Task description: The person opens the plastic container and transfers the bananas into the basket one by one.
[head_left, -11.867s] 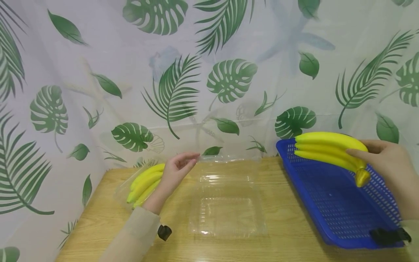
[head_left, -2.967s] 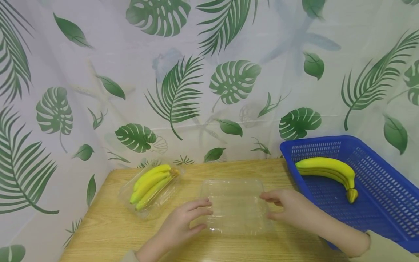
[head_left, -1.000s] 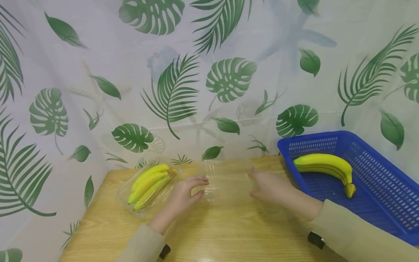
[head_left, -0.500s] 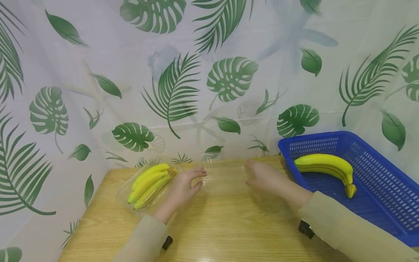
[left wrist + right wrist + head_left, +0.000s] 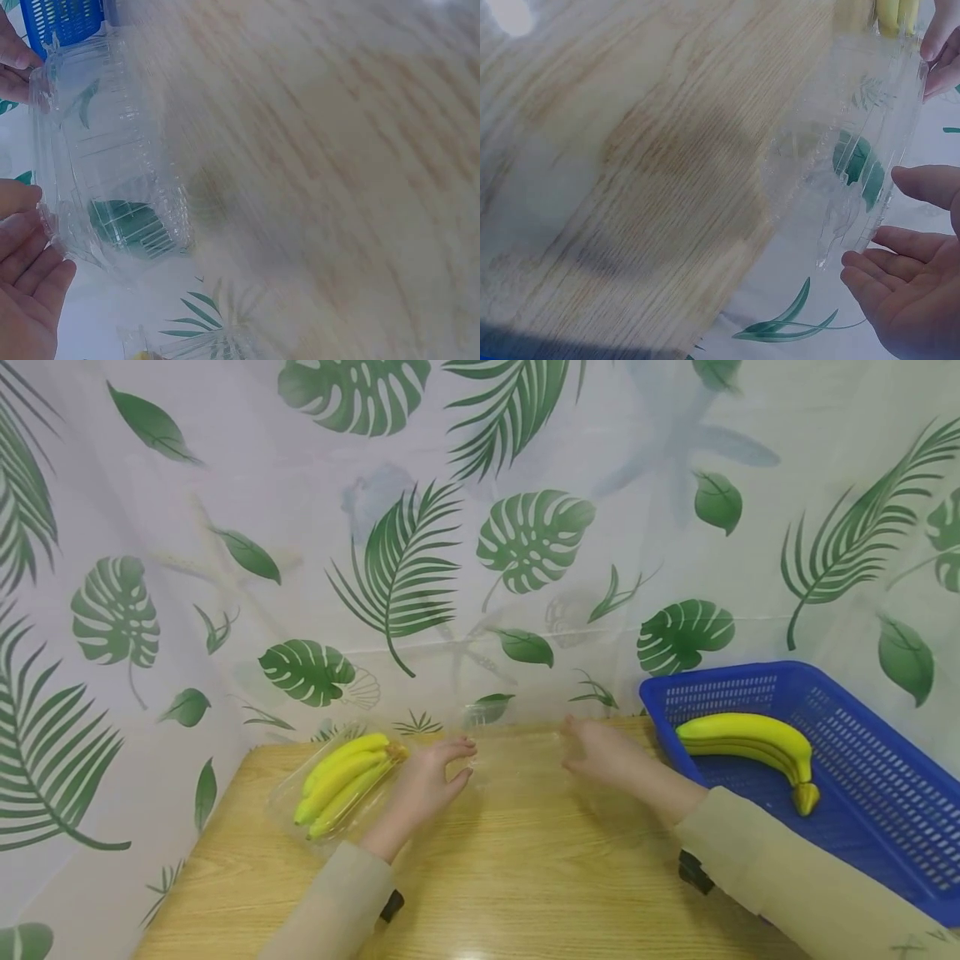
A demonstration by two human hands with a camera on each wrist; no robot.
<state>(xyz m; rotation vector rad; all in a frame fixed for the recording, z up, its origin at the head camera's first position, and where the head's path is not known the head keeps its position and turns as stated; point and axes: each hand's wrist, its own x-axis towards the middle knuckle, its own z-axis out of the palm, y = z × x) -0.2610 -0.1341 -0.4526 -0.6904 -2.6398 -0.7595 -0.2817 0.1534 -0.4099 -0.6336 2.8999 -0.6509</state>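
Note:
A clear plastic clamshell box [image 5: 517,760] is between my two hands at the back of the table, near the wall. My left hand [image 5: 423,785] pinches its left side between thumb and fingers. At the right side, my right hand [image 5: 611,764] grips the edge, thumb apart from the fingers. Both wrist views show the see-through box [image 5: 112,142] tilted, with printed leaves visible through it; no fruit shows in it. Left of my left hand, a banana bunch [image 5: 345,781] lies in another clear box [image 5: 287,802].
On the right stands a blue perforated basket [image 5: 855,731] holding a banana bunch [image 5: 750,731]. A leaf-printed cloth wall [image 5: 540,435] rises behind the wooden table [image 5: 517,893].
The bananas my right hand held earlier lie in the basket. The middle box, first spread open, was folded into one rectangle, then shifted back toward the wall with both hands.

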